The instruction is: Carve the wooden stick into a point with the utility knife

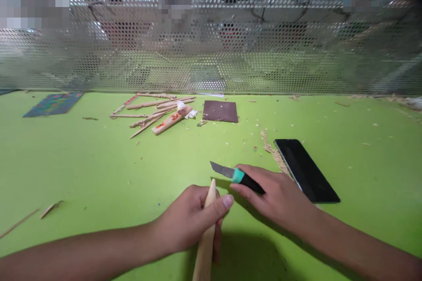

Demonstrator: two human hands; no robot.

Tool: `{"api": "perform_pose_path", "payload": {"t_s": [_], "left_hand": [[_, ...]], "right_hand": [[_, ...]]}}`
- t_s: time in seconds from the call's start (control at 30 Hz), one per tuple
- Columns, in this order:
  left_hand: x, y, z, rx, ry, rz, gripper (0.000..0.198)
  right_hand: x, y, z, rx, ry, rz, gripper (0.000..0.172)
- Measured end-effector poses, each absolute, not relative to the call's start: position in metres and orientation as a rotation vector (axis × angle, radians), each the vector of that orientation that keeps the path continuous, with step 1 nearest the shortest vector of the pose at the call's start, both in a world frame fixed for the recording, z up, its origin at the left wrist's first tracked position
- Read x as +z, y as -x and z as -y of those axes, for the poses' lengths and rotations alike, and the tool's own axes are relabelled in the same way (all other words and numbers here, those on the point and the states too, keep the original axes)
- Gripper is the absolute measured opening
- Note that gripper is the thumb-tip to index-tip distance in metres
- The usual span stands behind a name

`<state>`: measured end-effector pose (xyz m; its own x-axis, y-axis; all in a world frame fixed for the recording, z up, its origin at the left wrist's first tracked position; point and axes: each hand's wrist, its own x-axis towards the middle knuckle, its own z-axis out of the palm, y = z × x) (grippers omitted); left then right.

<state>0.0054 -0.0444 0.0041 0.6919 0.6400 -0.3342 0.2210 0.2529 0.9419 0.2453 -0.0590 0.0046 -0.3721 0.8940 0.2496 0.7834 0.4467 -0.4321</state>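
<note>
My left hand (pixel 189 219) is wrapped around a pale wooden stick (pixel 206 246), whose rounded tip points away from me past my thumb. My right hand (pixel 278 197) grips a utility knife (pixel 235 174) with a black and teal handle. Its grey blade points left, just beyond the stick's tip and a little above the green table (pixel 99 162). The two hands almost touch at the thumbs.
A black phone (pixel 306 169) lies right of my right hand, with wood shavings (pixel 272 151) beside it. Several carved sticks (pixel 154 112) and a dark sandpaper square (pixel 220 111) lie farther back. A colourful card (pixel 54 104) sits far left. A perforated metal screen (pixel 211 52) closes the back.
</note>
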Motion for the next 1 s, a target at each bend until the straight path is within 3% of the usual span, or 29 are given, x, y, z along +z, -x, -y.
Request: {"api": "perform_pose_path", "payload": {"t_s": [0.23,0.5,0.87,1.0], "left_hand": [[-0.003,-0.003,0.04,0.275,-1.102,-0.699,0.056],[-0.005,-0.003,0.038,0.317,-1.16,-0.597,0.05],[-0.006,-0.001,0.036,0.261,-1.072,-0.545,0.055],[-0.009,0.0,0.037,0.265,-1.01,-0.513,0.052]], "right_hand": [[0.008,-0.247,0.059,0.476,1.371,2.332,0.049],[0.014,-0.243,0.064,0.534,1.249,2.517,0.067],[0.006,-0.248,0.058,0.342,1.452,2.268,0.059],[0.008,-0.249,0.054,0.421,1.472,2.23,0.056]]}}
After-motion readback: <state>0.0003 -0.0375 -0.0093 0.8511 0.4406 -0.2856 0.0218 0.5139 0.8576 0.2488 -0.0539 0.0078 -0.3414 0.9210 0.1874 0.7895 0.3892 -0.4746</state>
